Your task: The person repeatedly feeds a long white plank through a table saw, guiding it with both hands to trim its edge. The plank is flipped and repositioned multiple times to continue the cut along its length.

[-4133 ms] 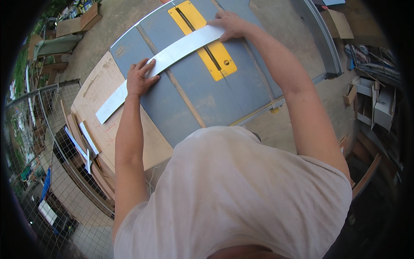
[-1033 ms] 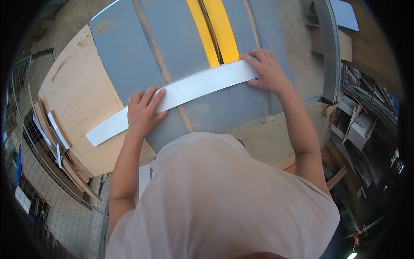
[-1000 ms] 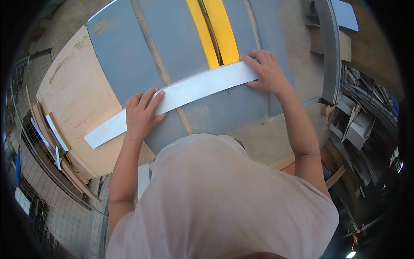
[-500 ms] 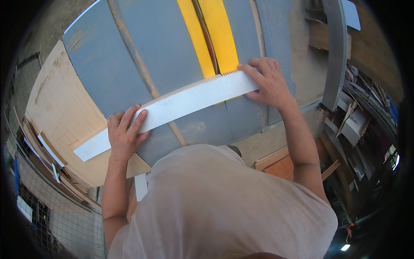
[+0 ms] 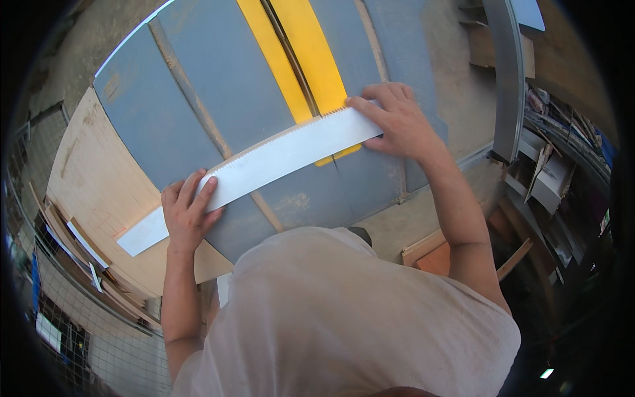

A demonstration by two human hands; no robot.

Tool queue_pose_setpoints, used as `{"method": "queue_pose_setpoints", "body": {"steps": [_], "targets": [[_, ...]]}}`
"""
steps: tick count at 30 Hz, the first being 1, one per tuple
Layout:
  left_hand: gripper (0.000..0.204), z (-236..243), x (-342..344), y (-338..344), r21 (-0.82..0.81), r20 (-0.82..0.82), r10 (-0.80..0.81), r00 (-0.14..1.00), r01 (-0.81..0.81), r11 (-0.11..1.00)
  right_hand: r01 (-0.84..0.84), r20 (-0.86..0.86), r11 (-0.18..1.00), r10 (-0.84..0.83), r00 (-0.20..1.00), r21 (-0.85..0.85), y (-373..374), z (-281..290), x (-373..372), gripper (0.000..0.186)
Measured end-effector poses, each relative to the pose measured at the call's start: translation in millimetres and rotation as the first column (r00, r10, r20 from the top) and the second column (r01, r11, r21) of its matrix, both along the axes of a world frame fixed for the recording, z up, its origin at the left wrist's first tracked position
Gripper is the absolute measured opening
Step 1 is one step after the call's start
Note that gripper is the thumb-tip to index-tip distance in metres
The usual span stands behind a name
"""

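White notched strip (image 5: 264,163) now lies nearer across the grey saw table (image 5: 198,86), covering the yellow insert (image 5: 317,59); left hand (image 5: 188,215) and right hand (image 5: 397,126) press flat, fingers spread.

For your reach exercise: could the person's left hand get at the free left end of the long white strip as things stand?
Probably yes. The left hand already presses on the long white notched strip, and the strip's free end lies just beside it, over the plywood sheet, with nothing between.

1. The strip (image 5: 264,165) lies across the table (image 5: 218,86).
2. The left hand (image 5: 188,215) rests on the strip's left part.
3. The right hand (image 5: 397,126) rests on its right end.
4. A board (image 5: 92,192) lies left of the table.
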State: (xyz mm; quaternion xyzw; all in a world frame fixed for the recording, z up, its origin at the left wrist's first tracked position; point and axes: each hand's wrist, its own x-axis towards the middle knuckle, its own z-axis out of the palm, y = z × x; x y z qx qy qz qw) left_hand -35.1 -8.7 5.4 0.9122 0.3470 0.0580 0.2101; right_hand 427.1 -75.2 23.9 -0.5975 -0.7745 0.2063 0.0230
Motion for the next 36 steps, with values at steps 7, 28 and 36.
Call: {"method": "queue_pose_setpoints", "body": {"steps": [7,28,36], "targets": [[0.080,-1.1,-0.5,1.4,0.003,0.001,-0.007,1.000,0.007,1.000,0.010,0.023,1.000,-0.010,1.000,0.009,-0.9,-1.9,-1.1,0.075],[0.078,-0.6,-0.4,5.9,0.035,0.016,-0.005,1.000,0.004,0.999,0.027,0.022,1.000,-0.027,0.999,0.000,6.2,-2.1,-1.4,0.072],[0.074,-2.8,0.5,9.9,0.079,0.027,-0.007,1.000,0.005,0.997,0.032,0.035,0.999,-0.033,0.999,0.020,8.7,-0.4,-2.0,0.069]]}}
